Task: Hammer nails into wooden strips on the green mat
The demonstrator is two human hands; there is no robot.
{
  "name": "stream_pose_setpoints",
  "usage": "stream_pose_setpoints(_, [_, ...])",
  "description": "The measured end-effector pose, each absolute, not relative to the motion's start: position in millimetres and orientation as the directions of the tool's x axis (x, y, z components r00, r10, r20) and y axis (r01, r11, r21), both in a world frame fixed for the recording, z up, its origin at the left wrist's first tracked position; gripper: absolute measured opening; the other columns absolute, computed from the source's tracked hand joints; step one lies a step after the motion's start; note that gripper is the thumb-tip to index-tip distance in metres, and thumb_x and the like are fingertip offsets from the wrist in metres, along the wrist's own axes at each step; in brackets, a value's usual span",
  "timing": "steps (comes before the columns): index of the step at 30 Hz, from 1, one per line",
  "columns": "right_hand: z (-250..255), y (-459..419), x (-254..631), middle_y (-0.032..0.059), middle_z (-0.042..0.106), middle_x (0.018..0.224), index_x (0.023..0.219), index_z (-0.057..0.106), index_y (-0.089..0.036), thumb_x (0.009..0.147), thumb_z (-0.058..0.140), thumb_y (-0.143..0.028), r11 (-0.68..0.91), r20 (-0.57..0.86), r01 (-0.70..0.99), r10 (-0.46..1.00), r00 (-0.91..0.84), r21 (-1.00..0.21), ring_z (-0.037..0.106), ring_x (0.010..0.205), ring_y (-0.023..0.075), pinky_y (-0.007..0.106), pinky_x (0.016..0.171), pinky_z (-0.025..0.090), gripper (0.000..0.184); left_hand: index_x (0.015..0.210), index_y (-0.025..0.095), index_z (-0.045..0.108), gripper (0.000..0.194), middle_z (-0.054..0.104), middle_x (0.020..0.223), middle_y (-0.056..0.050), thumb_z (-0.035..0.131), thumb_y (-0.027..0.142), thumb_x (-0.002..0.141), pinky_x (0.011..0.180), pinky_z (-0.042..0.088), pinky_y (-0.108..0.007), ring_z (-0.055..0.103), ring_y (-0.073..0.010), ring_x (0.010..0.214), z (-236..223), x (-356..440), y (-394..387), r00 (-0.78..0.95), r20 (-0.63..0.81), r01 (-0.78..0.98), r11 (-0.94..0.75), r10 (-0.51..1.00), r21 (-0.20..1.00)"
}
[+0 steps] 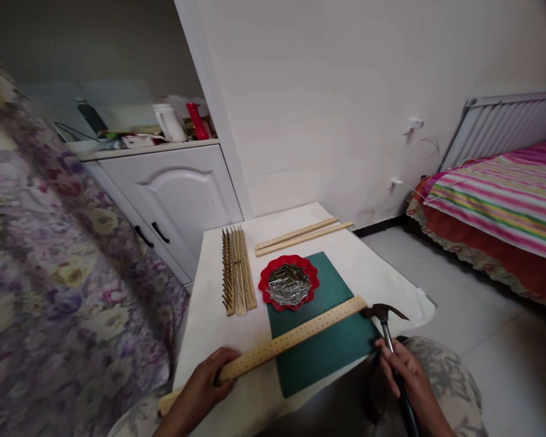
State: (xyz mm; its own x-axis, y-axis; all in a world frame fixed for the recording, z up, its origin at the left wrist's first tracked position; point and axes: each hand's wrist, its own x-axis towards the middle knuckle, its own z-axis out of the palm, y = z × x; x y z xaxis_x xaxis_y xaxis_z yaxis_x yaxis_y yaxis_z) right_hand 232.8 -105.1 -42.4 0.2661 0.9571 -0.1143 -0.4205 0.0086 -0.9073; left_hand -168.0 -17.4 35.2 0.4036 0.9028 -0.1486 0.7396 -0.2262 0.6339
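My left hand grips the near left end of a wooden strip with rows of small holes or dots. The strip runs slantwise over a green mat, its far end close to the hammer head. In my right hand is a claw hammer, held by its dark handle with the claw pointing right. A red scalloped bowl full of loose nails sits on the mat's far left corner. Left of the bowl lie several wooden strips, the leftmost bristling with nails.
Two more wooden strips lie at the back of the white-covered table. A floral curtain hangs at left beside a white cabinet. A bed with a striped cover stands at right. Another strip end shows beneath my left forearm.
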Motion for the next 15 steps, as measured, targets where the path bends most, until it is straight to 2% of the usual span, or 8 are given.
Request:
stream_pose_setpoints(9, [-34,-110,232,-0.0091,0.052,0.045,0.096,0.057,-0.019,0.082,0.062,-0.042,-0.010,-0.116,-0.344,0.951,0.288,-0.939,0.032,0.027,0.0028,0.016,0.034,0.023,0.027,0.102,0.025,0.065,0.038,0.065,0.110,-0.002,0.055,0.020,0.065,0.095,0.043,-0.030,0.057,-0.0220,0.106,28,-189,-14,0.374,-0.078,0.811,-0.285,0.924,0.511])
stream_pose_setpoints(15, [-33,-107,230,-0.0108,0.049,0.041,0.095,0.057,-0.020,0.081,0.061,-0.044,-0.011,-0.111,-0.340,0.955,0.276,-0.940,0.031,0.026,0.0039,0.017,0.034,0.023,0.029,0.109,0.025,0.062,0.038,0.063,0.113,-0.005,0.060,0.026,0.071,0.095,0.043,-0.035,0.056,-0.0238,0.106,26,-155,-16,0.430,-0.029,0.795,-0.364,0.902,0.485])
